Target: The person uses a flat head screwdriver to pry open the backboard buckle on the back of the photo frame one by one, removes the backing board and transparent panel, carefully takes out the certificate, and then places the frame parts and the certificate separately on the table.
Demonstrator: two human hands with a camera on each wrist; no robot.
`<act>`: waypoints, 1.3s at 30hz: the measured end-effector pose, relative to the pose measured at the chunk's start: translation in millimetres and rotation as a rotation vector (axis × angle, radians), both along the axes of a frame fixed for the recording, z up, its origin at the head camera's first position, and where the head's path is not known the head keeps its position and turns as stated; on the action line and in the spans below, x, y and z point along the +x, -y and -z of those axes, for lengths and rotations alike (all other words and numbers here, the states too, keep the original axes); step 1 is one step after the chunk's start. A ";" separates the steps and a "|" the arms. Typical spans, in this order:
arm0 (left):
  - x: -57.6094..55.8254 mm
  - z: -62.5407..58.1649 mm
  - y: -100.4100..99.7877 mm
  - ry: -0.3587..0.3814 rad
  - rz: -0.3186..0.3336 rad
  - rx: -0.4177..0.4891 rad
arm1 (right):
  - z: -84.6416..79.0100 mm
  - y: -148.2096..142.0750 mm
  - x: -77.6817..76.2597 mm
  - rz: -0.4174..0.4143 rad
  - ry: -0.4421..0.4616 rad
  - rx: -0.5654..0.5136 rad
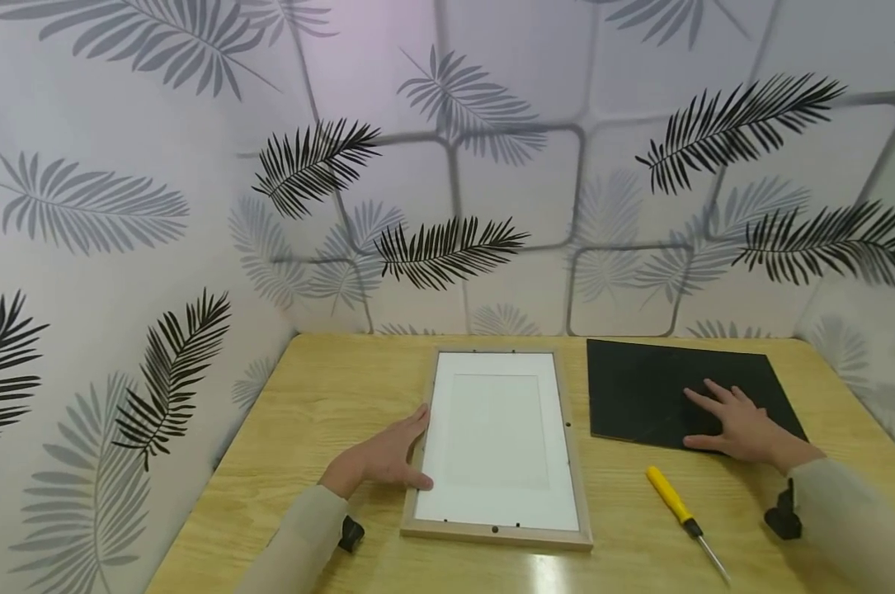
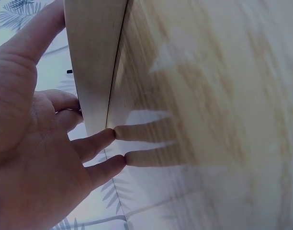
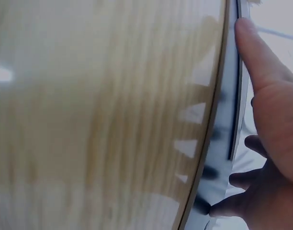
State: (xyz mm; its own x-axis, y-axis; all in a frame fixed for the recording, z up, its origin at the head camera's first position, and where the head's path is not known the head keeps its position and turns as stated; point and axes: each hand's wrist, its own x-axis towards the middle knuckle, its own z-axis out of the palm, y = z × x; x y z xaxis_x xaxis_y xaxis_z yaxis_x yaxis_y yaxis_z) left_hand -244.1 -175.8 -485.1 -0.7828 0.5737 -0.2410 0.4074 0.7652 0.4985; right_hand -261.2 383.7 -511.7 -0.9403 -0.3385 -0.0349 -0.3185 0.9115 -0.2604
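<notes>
A light wooden picture frame (image 1: 585,528) lies on the table with a white mat (image 1: 438,445) inside it, around a paler rectangle. At its left side is my left hand (image 1: 388,452), thumb at the frame's edge and fingers stretched along the side. In the left wrist view, fingertips of the left hand (image 2: 46,139) touch the tabletop beside the frame's side (image 2: 91,52). My right hand (image 1: 740,425) rests with spread fingers on a black backing board (image 1: 655,388). The right wrist view shows the right hand (image 3: 276,124) at the board (image 3: 228,91), seen edge-on.
A screwdriver with a yellow handle (image 1: 668,492) lies between the frame and my right forearm. Small dark tabs and knobs sit along the frame's inner rim. Behind the wooden table (image 1: 343,371) stands a wall (image 1: 506,181) with a leaf pattern.
</notes>
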 end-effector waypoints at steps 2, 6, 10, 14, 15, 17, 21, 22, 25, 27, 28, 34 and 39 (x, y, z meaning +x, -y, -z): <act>0.0 0.4 -0.1 -0.005 0.002 -0.002 | -0.7 4.9 0.4 -0.015 0.013 0.038; 0.3 1.5 -0.7 -0.009 -0.003 0.010 | -2.8 8.7 2.0 -0.034 0.043 0.058; 1.2 2.6 -2.2 -0.011 -0.017 0.008 | -3.5 8.0 2.2 -0.043 0.058 0.064; 2.7 2.3 -5.3 -0.007 -0.024 0.020 | -3.2 2.7 0.8 -0.029 0.055 0.076; 3.0 2.3 -6.2 -0.003 -0.023 0.025 | -3.0 0.5 0.5 -0.023 0.056 0.076; 3.7 3.2 -7.6 0.002 -0.023 0.031 | -2.8 -4.3 -0.5 -0.004 0.066 0.071; 4.0 5.8 -9.8 0.003 -0.030 0.013 | -1.8 -16.0 -0.9 0.026 0.096 0.050; 4.0 6.2 -10.2 0.003 -0.032 0.005 | -1.6 -19.0 -0.9 0.038 0.107 0.046; 4.2 5.6 -11.1 0.010 -0.039 0.010 | -1.0 -27.3 -0.8 0.057 0.126 0.031; 4.2 4.7 -11.3 0.011 -0.042 0.011 | -1.1 -32.5 -0.2 0.067 0.134 0.019; 4.2 4.7 -11.2 0.009 -0.041 0.011 | -1.2 -35.2 0.5 0.071 0.135 0.014; 2.6 6.6 -10.6 0.000 -0.023 0.010 | -2.5 -49.3 6.1 0.110 0.151 0.007; 2.8 6.3 -10.3 -0.011 -0.023 0.014 | -3.5 -56.5 7.2 0.125 0.146 -0.020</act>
State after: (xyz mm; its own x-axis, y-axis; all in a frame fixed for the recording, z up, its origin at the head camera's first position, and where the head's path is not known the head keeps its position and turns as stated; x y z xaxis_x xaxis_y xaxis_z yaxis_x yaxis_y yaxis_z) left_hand -241.3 -165.5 -491.4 -0.7986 0.5586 -0.2239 0.3953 0.7674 0.5048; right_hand -254.0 440.2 -508.2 -0.9606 -0.2215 -0.1680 -0.1609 0.9357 -0.3138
